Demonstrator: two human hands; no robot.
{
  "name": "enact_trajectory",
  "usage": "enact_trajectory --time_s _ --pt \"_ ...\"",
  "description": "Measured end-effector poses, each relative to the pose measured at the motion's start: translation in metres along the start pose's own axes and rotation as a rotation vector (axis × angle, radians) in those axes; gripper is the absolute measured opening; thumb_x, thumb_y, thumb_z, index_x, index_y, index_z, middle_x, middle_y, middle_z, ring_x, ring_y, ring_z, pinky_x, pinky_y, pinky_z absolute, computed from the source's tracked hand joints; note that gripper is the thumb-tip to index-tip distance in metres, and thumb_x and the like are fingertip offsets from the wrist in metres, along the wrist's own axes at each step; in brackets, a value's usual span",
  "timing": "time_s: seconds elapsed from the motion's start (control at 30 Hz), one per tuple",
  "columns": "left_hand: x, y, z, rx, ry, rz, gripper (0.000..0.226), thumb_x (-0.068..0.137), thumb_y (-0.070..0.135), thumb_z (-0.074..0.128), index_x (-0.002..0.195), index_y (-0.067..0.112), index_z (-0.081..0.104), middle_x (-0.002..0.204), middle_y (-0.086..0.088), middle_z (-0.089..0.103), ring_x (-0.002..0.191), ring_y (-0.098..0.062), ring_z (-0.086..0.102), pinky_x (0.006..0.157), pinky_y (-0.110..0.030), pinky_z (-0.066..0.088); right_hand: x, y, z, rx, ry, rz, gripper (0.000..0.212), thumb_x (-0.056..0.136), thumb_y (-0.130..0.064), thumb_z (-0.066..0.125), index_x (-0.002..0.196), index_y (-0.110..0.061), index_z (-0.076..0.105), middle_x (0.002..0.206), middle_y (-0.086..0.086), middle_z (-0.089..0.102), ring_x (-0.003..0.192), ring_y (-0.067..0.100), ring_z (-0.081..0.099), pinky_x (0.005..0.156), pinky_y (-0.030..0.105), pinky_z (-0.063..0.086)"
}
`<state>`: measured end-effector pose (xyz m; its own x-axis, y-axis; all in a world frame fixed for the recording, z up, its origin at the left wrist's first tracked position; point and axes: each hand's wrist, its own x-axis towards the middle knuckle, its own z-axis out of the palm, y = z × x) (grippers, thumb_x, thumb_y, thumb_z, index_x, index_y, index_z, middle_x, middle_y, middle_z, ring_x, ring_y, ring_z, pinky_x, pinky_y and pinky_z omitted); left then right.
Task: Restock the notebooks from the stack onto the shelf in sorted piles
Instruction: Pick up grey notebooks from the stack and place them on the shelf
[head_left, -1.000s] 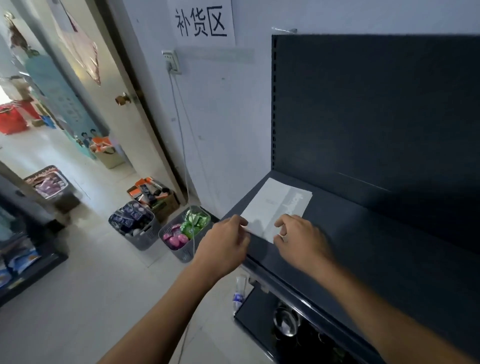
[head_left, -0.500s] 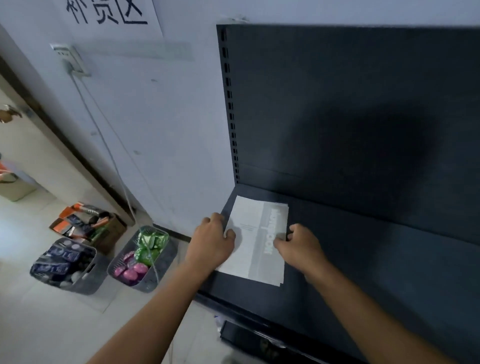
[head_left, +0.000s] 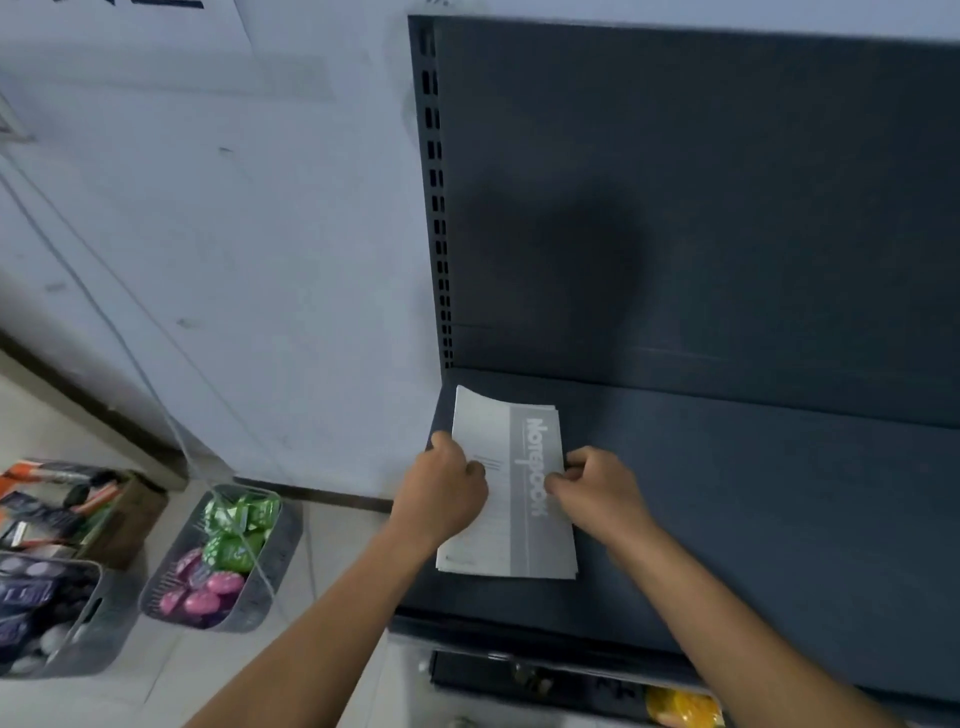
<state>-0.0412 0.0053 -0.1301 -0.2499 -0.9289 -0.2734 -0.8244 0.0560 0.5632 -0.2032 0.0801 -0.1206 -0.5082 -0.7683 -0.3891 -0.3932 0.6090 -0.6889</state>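
Head view: notebook pile (head_left: 498, 431) lies flat at the far-left corner of the shelf (head_left: 753, 519). Left hand (head_left: 447, 491) has its fingers curled on the pile's left edge, and right hand (head_left: 597, 493) pinches the right edge. Likely squaring the pile. Next: let go and fetch more from the stack, which is not in view.

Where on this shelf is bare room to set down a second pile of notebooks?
The widest bare patch of the shelf lies right of the notebook pile, between the back panel and the front edge. A narrow strip is free in front of the pile. The left end is crowded: left hand and right hand hold the pile there.
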Motion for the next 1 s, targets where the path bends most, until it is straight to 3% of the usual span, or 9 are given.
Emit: enact_trajectory --time_s 0.07,0.2,0.3,0.5,0.57,0.8,0.9,1.0 --pt "-0.002 0.000 -0.003 -0.081 -0.028 0.051 0.020 0.098 0.011 0.046 0.082 0.015 0.034 0.074 -0.001 0.050 0.061 -0.011 0.047 0.047 -0.023 0.030 -0.002 0.002 0.001 -0.018 0.003 -0.013 0.018 0.086 -0.025 0.064 0.101 -0.016 0.064 0.093 -0.003 0.068 0.089 0.017 0.066 0.083 0.040 0.057" --pt "-0.001 0.002 -0.013 -0.258 -0.068 0.069 0.010 0.102 0.021 0.051 0.105 0.014 0.044 0.090 0.009 0.055 0.076 -0.004 0.053 0.055 -0.018 0.037 -0.007 0.003 0.002 0.019 0.058 -0.032 0.028 0.091 -0.033 0.062 0.113 -0.016 0.060 0.105 -0.002 0.066 0.098 0.019 0.064 0.087 0.040 0.055" --pt "-0.003 0.005 -0.019 -0.303 -0.080 0.079 0.014 0.102 0.026 0.051 0.110 0.015 0.047 0.097 0.008 0.059 0.085 -0.006 0.057 0.060 -0.021 0.042 -0.012 0.001 -0.004 0.087 0.120 -0.053 0.031 0.092 -0.036 0.063 0.116 -0.017 0.060 0.103 -0.005 0.068 0.094 0.015 0.065 0.081 0.035 0.055" --pt "-0.016 0.017 -0.023 0.042 0.039 0.236 0.023 0.100 0.038 0.052 0.102 0.016 0.048 0.088 0.001 0.057 0.075 -0.015 0.056 0.058 -0.031 0.044 -0.028 0.006 -0.020 0.043 0.226 -0.078 0.014 0.092 -0.028 0.067 0.102 -0.018 0.064 0.090 -0.005 0.071 0.083 0.013 0.068 0.079 0.039 0.059" --pt "-0.020 0.023 -0.022 0.091 0.082 0.283 0.023 0.101 0.038 0.050 0.101 0.015 0.048 0.087 0.000 0.057 0.069 -0.012 0.052 0.054 -0.028 0.040 -0.034 0.010 -0.029 0.021 0.240 -0.080 0.013 0.091 -0.029 0.068 0.096 -0.017 0.065 0.088 -0.002 0.072 0.079 0.014 0.069 0.076 0.039 0.060" --pt "-0.041 0.062 -0.004 0.089 0.086 0.429 0.018 0.101 0.034 0.051 0.104 0.017 0.046 0.075 0.011 0.047 0.060 -0.004 0.045 0.046 -0.018 0.028 -0.065 0.034 -0.069 -0.001 0.353 -0.034 0.013 0.091 -0.032 0.069 0.092 -0.021 0.064 0.079 -0.001 0.069 0.073 0.012 0.067 0.066 0.028 0.055" --pt "-0.052 0.087 0.010 0.076 0.059 0.505 0.019 0.100 0.034 0.050 0.103 0.015 0.047 0.076 0.008 0.051 0.061 -0.004 0.044 0.048 -0.020 0.026 -0.082 0.056 -0.092 -0.005 0.435 -0.002 0.012 0.091 -0.033 0.069 0.089 -0.022 0.064 0.078 -0.004 0.068 0.070 0.006 0.063 0.055 0.019 0.045" --pt "-0.070 0.115 0.030 0.069 0.040 0.596 0.021 0.099 0.035 0.049 0.105 0.014 0.049 0.080 0.004 0.056 0.063 -0.013 0.048 0.051 -0.027 0.031 -0.103 0.083 -0.117 -0.018 0.501 0.038 0.012 0.092 -0.034 0.067 0.096 -0.023 0.067 0.080 -0.008 0.068 0.072 0.005 0.061 0.056 0.018 0.040"
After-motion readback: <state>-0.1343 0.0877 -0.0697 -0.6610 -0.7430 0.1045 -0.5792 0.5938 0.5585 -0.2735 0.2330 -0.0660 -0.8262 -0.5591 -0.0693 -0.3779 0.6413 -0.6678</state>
